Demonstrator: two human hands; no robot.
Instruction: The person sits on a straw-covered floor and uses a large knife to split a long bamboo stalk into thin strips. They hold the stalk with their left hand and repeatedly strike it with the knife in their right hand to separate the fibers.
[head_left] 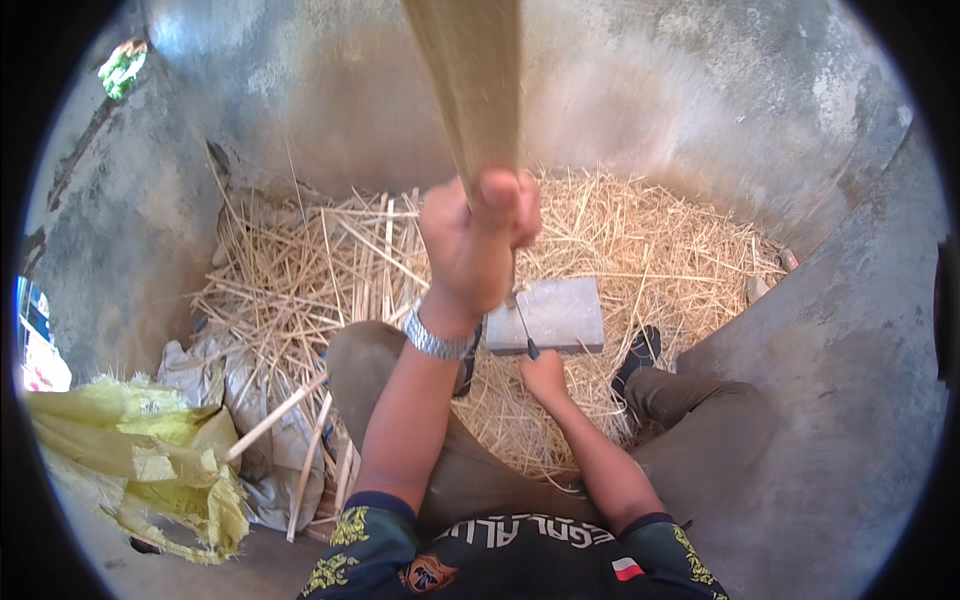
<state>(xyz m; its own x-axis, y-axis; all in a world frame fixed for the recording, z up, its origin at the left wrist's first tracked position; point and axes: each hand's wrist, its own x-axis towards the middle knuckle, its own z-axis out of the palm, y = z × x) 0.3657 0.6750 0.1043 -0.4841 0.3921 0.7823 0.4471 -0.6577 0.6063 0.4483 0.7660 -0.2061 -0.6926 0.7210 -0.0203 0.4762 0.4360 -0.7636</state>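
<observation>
Down on the concrete floor, closed in by rough grey walls, a wide bed of straw and split cane strips spreads out in front of the seated person, with a crumpled yellow sack and some pale sheeting lying off to their left. Rising out of the middle is a long flat cane strip, blurred where it runs toward the camera, and the left hand is closed tight around its lower part, wristwatch showing on the forearm. Beneath it, on the straw between the person's feet, sits a grey stone block that seems to serve as the working rest. Smallest of all is a thin dark blade, which the right hand grips low at the near edge of the block, its point angled up toward the foot of the strip. From how things stand, I judge the step in hand to be splitting or shaving the strip against the blade. The next move would call for a steady left-hand hold keeping the strip straight while the blade is guided along the grain, with the fingers kept clear of the edge.
</observation>
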